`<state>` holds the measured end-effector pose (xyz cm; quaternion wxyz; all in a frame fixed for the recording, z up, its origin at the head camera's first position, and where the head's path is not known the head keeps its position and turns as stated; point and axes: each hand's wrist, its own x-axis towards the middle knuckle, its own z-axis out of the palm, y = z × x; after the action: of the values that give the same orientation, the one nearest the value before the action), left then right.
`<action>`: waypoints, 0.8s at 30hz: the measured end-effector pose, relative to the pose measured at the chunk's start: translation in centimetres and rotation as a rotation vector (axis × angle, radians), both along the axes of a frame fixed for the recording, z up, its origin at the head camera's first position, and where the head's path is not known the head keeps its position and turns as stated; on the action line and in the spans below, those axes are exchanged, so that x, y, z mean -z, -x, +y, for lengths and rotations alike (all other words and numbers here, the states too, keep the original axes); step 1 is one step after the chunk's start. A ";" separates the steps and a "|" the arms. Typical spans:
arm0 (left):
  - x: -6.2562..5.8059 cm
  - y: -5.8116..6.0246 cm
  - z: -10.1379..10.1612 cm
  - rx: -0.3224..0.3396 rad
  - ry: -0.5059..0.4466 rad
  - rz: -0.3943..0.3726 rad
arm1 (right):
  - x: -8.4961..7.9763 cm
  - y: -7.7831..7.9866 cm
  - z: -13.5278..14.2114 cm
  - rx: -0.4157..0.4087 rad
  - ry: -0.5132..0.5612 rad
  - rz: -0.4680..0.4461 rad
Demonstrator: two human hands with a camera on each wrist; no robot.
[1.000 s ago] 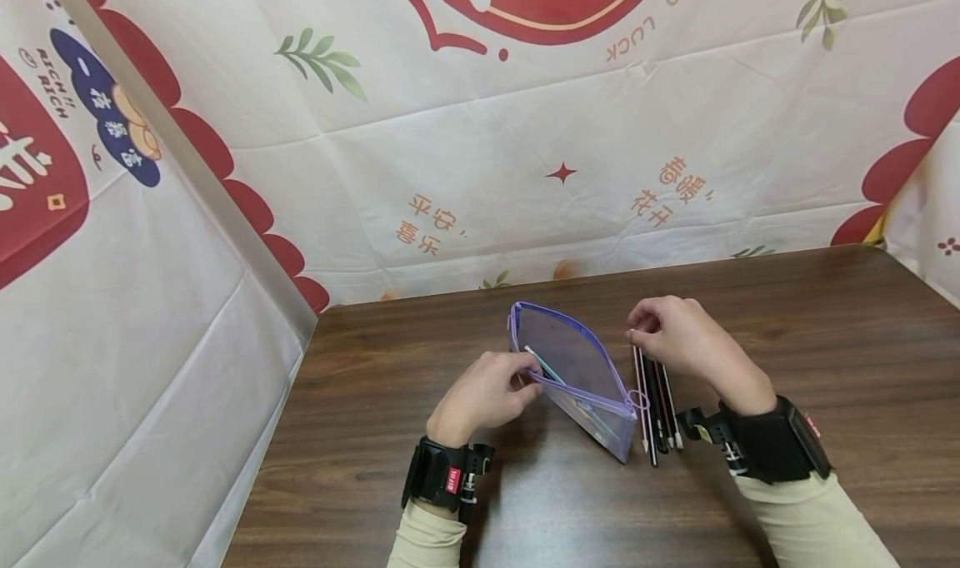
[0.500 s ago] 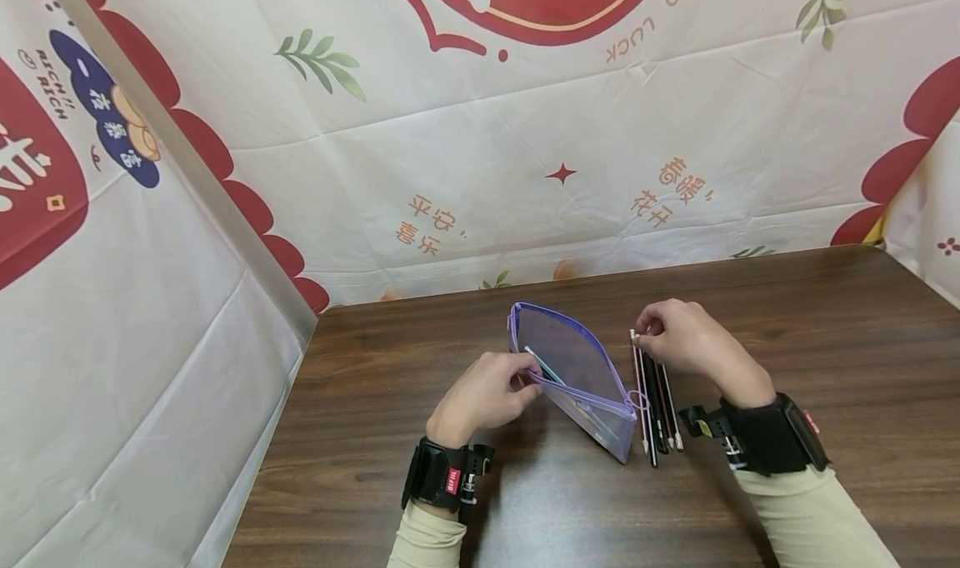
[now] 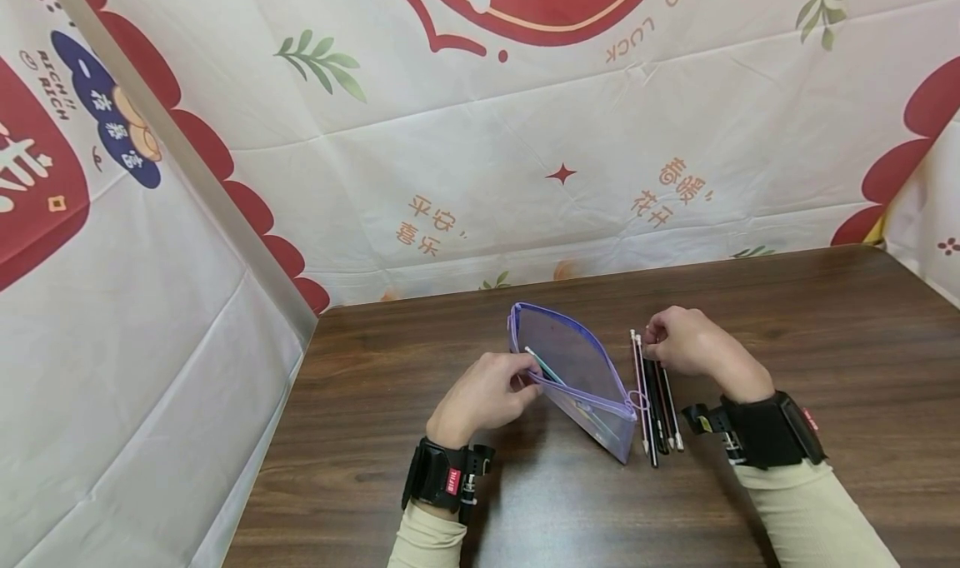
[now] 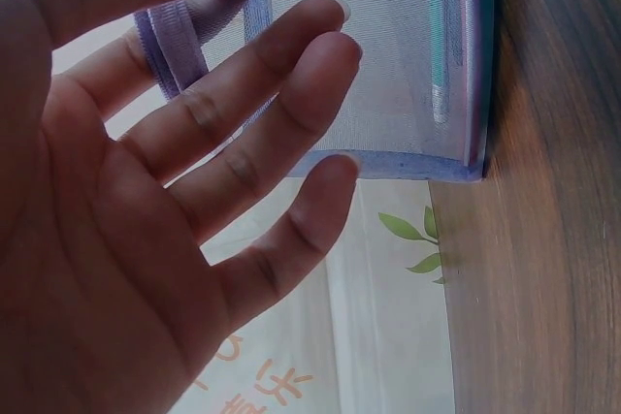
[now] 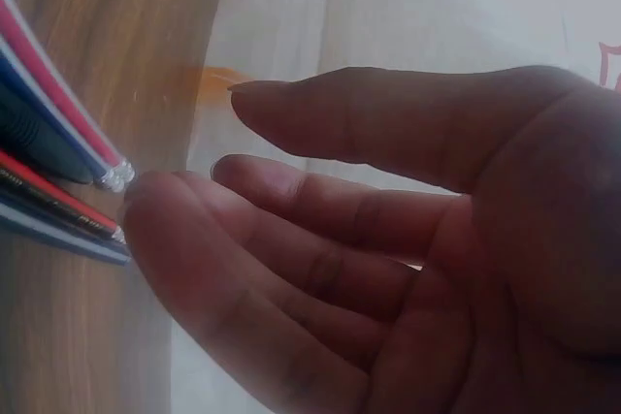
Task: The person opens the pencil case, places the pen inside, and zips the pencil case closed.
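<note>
My left hand (image 3: 483, 391) pinches the near edge of an unzipped purple mesh pencil case (image 3: 573, 351); in the left wrist view its other fingers (image 4: 238, 167) spread beside the mesh. Inside the case lies a teal pencil (image 4: 439, 41). Several pens and pencils (image 3: 660, 418) lie side by side on the table, right of the case. By their far ends hovers my right hand (image 3: 697, 347). The right wrist view shows its thumb apart from loosely bent fingers, nothing held between them, the index fingertip close to the pencil ends (image 5: 114, 176).
The brown wooden table (image 3: 360, 435) meets a printed white cloth (image 3: 487, 135) along its back edge. Another cloth panel (image 3: 135, 343) hangs at the left. A zipper-pull loop (image 3: 638, 400) sits at the right corner of the case, next to the pencils.
My right hand has shifted a little to the right along the pencils' far ends, uncovering the tips of the leftmost ones. The left hand and the case have stayed in place.
</note>
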<state>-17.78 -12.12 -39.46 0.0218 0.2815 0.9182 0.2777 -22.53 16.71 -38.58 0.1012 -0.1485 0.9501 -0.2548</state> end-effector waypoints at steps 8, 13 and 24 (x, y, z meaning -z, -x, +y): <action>0.0 0.0 0.0 -0.002 0.006 0.001 | 0.5 0.1 0.4 0.013 -0.031 -0.063; 0.1 0.0 -0.1 0.001 0.007 0.007 | 1.0 0.3 0.5 0.036 -0.054 -0.090; -0.1 -0.1 -0.1 0.003 -0.004 0.004 | 1.9 0.8 1.2 0.072 -0.050 -0.140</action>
<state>-17.72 -12.19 -39.41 0.0199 0.2836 0.9173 0.2789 -23.28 17.88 -40.48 0.1618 -0.0935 0.9515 -0.2444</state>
